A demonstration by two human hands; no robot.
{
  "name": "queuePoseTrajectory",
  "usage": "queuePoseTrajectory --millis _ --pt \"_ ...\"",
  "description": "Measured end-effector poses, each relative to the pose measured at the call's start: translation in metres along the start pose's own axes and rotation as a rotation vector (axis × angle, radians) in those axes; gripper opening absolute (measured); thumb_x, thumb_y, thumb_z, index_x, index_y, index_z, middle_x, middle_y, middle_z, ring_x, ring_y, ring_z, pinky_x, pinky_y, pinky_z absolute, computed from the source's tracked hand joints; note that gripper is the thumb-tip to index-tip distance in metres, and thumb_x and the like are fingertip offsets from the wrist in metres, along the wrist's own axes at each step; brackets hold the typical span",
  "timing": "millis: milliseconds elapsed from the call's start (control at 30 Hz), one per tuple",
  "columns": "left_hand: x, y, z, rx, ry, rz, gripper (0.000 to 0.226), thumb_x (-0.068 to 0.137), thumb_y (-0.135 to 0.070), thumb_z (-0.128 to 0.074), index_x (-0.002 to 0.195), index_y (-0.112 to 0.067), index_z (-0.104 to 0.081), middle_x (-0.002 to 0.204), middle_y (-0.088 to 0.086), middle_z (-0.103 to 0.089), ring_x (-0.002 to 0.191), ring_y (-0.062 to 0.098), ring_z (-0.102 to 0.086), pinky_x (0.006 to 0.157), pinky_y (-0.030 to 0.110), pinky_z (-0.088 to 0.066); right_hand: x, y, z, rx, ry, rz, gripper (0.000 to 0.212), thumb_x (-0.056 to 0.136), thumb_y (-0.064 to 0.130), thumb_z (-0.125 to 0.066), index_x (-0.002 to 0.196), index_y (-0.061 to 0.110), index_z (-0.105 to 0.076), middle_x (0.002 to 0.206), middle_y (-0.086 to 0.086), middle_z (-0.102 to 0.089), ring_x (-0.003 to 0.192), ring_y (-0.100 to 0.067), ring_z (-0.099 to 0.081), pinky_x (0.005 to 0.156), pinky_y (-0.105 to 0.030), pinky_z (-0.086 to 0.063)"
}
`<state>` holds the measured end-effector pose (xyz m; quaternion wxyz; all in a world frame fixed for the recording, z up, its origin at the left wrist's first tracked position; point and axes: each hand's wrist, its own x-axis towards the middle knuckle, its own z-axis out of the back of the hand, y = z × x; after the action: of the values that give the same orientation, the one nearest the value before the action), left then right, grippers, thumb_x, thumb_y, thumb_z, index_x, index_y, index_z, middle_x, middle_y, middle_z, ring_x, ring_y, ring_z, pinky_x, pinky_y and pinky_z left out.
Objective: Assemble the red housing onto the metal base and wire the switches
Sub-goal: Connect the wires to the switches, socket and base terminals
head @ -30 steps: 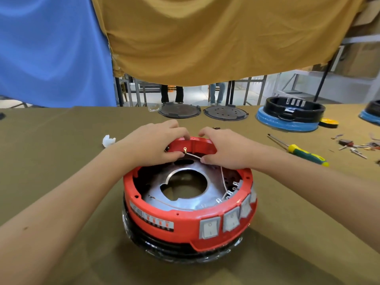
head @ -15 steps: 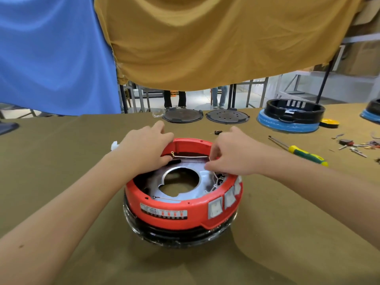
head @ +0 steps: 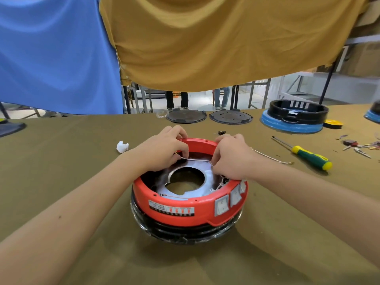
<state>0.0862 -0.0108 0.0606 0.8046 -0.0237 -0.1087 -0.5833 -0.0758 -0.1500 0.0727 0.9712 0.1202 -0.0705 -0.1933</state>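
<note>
The red housing [head: 178,214] sits on a black, film-wrapped ring at the table's middle, with the metal base plate [head: 207,177] and its round hole showing inside. Three grey rocker switches [head: 222,205] line its front right side. A thin white wire [head: 196,159] stretches across the far inside of the housing. My left hand [head: 164,150] pinches the wire's left end at the far rim. My right hand [head: 230,156] pinches its right end beside the switch terminals, which it partly hides.
A green-and-yellow screwdriver [head: 308,156] and a loose wire [head: 273,159] lie to the right. Two dark round plates [head: 186,116] sit at the far edge, beside a black ring on a blue base [head: 294,118]. Small parts [head: 357,146] lie far right, a white scrap [head: 122,146] to the left.
The housing has turned so its label now faces me and the switches sit further right. Both hands stayed on the wire at the far rim, the right one moving toward the switches.
</note>
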Motion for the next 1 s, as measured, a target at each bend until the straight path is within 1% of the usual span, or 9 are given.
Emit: queuePoseTrajectory --millis 200,300,400,500,600,700,767,867,1000 --pt "0.004 -0.002 -0.002 0.007 -0.002 0.06 0.011 0.095 -0.02 -0.063 0.1 -0.03 -0.063 0.137 -0.003 -0.038 0.129 0.016 -0.032 0.102 0.044 -0.044 0.005 -0.007 -0.007 0.206 0.005 -0.048 0.023 0.084 0.008 -0.062 0.088 0.021 -0.081 0.142 -0.001 -0.049 0.134 -0.025 -0.028 0.087 -0.029 -0.029" --pt "0.001 -0.002 0.003 -0.122 -0.013 0.07 0.014 0.095 -0.026 -0.066 0.108 -0.029 -0.067 0.137 -0.003 -0.042 0.128 0.015 -0.036 0.109 0.038 -0.038 0.003 -0.011 -0.01 0.321 -0.052 -0.049 0.017 0.082 0.01 -0.066 0.088 0.019 -0.08 0.129 0.004 -0.056 0.126 -0.021 -0.042 0.087 -0.028 -0.037" --pt "-0.013 -0.002 0.02 -0.396 -0.096 0.161 0.033 0.094 -0.028 -0.068 0.125 -0.033 -0.058 0.135 -0.004 -0.045 0.128 0.013 -0.044 0.109 0.031 -0.036 -0.006 -0.019 -0.003 0.54 -0.099 -0.063 0.03 0.089 0.026 -0.066 0.119 0.025 -0.068 0.127 0.005 -0.06 0.108 -0.013 -0.06 0.087 -0.032 -0.052" --pt "-0.04 0.007 0.03 -0.574 -0.044 0.373 0.058 0.093 -0.033 -0.068 0.143 -0.039 -0.039 0.142 -0.004 -0.042 0.13 0.016 -0.047 0.102 0.029 -0.037 -0.022 -0.029 0.008 0.668 -0.123 -0.138 0.05 0.093 0.034 -0.06 0.141 0.03 -0.048 0.143 0.002 -0.049 0.119 -0.013 -0.052 0.093 -0.034 -0.046" --pt "-0.065 0.009 0.026 -0.79 0.105 0.576 0.044 0.1 -0.028 -0.058 0.138 -0.043 -0.043 0.131 0.001 -0.056 0.107 0.022 -0.063 0.089 0.039 -0.053 -0.035 -0.028 0.004 0.637 0.035 -0.18 0.049 0.095 0.031 -0.056 0.142 0.025 -0.045 0.135 0.003 -0.056 0.115 -0.017 -0.058 0.097 -0.039 -0.049" --pt "-0.067 0.0 0.015 -0.826 -0.014 0.682 0.034 0.1 -0.01 -0.043 0.117 -0.035 -0.059 0.107 0.016 -0.067 0.074 0.024 -0.06 0.068 0.036 -0.05 -0.033 -0.02 0.0 0.552 0.068 -0.142 0.027 0.094 0.017 -0.047 0.12 0.02 -0.056 0.109 -0.006 -0.068 0.096 -0.024 -0.067 0.09 -0.048 -0.054" --pt "-0.064 -0.006 0.012 -0.785 -0.056 0.74 0.035 0.096 -0.006 -0.04 0.115 -0.028 -0.059 0.094 0.016 -0.065 0.066 0.023 -0.056 0.061 0.032 -0.046 -0.024 -0.021 0.003 0.574 0.052 -0.126 0.034 0.093 0.008 -0.047 0.126 0.012 -0.055 0.119 -0.014 -0.065 0.09 -0.029 -0.067 0.087 -0.049 -0.053" --pt "-0.063 -0.012 0.014 -0.806 0.012 0.828 0.023 0.093 -0.017 -0.048 0.114 -0.027 -0.053 0.095 0.006 -0.064 0.081 0.02 -0.062 0.055 0.028 -0.051 -0.011 -0.029 0.009 0.623 -0.017 -0.095 0.055 0.097 0.006 -0.052 0.149 0.016 -0.037 0.148 -0.004 -0.046 0.093 -0.024 -0.069 0.08 -0.041 -0.059" --pt "-0.072 -0.016 0.017 -0.838 0.018 0.895 0.038 0.096 -0.043 -0.055 0.129 -0.027 -0.044 0.121 0.003 -0.058 0.1 0.022 -0.061 0.06 0.03 -0.048 -0.01 -0.043 0.01 0.809 -0.13 -0.153 0.051 0.099 0.033 -0.055 0.146 0.017 -0.043 0.144 -0.001 -0.05 0.108 -0.012 -0.058 0.081 -0.025 -0.046"
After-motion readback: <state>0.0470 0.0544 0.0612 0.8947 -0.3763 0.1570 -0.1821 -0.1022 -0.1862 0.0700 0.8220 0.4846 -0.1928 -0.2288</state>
